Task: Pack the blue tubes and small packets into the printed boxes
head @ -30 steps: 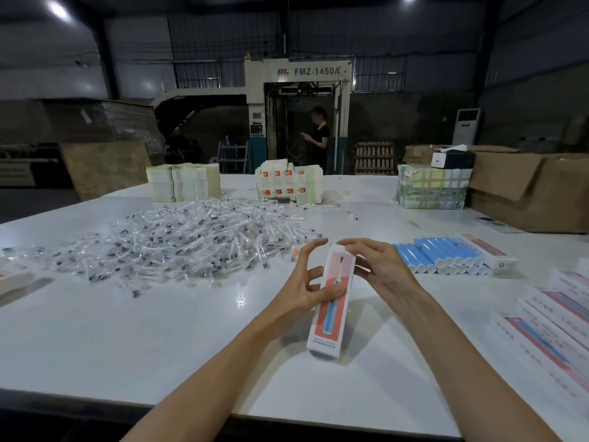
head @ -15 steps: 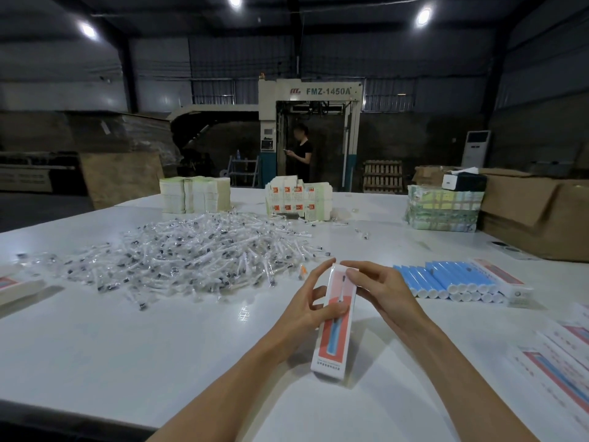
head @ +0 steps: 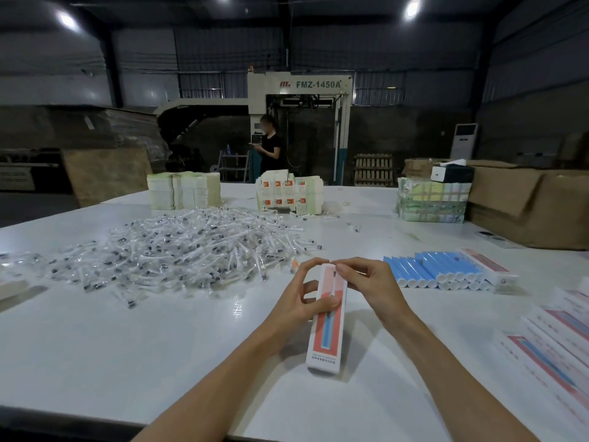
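left hand (head: 298,299) grips the printed box (head: 327,333), long axis pointing away; right hand (head: 371,287) pinches its far end.

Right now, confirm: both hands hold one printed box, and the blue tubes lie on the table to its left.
Wrong side: in the head view the blue tubes lie on the table to the right of the printed box. The left hand and right hand do both hold it.

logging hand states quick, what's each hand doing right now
Left hand: grips the printed box around its upper part.
Right hand: pinches the box's top end.
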`<action>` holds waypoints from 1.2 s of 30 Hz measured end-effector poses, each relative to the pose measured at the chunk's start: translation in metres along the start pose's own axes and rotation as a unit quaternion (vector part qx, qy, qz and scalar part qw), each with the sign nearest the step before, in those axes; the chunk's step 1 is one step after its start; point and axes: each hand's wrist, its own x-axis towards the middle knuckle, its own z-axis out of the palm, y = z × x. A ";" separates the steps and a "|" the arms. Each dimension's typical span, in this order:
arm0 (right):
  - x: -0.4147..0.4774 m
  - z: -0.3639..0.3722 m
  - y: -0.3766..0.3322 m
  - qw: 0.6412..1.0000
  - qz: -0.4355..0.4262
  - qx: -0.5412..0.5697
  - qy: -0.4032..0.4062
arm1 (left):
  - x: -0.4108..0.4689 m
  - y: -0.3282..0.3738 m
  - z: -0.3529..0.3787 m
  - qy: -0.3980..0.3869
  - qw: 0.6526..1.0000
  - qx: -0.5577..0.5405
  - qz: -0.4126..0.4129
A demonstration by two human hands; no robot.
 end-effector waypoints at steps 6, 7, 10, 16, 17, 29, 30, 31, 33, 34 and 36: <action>0.001 0.011 0.010 1.000 0.017 -0.012 0.014 | 0.001 -0.002 0.005 0.044 0.999 -0.003 -0.022; 0.002 0.013 0.010 0.999 0.025 -0.008 0.023 | 0.002 -0.002 0.005 0.063 0.998 -0.007 -0.025; 0.000 0.012 0.007 0.996 0.032 -0.068 0.048 | 0.002 -0.002 -0.001 0.122 0.992 -0.022 -0.032; -0.017 0.025 0.004 0.946 0.002 -0.312 -0.087 | 0.006 -0.010 -0.006 0.172 0.983 -0.057 -0.033; -0.020 0.028 0.005 0.925 -0.015 -0.365 -0.106 | 0.007 -0.011 -0.006 0.178 0.981 -0.067 -0.033; -0.036 0.045 0.000 0.806 -0.104 -0.573 -0.107 | 0.004 -0.010 -0.008 0.173 0.973 -0.137 -0.061; -0.039 0.046 0.000 0.807 -0.097 -0.575 -0.089 | 0.004 -0.009 -0.007 0.163 0.975 -0.138 -0.061; -0.042 0.045 0.000 0.811 -0.087 -0.574 -0.072 | 0.005 -0.009 -0.005 0.152 0.976 -0.141 -0.061; -0.047 0.039 0.000 0.817 -0.077 -0.570 -0.044 | 0.005 -0.008 -0.002 0.127 0.980 -0.139 -0.060; -0.050 0.033 0.000 0.818 -0.077 -0.569 -0.034 | 0.004 -0.008 -0.001 0.112 0.983 -0.131 -0.058; -0.053 0.015 -0.006 0.821 -0.076 -0.566 -0.018 | 0.002 -0.007 0.000 0.077 0.990 -0.109 -0.054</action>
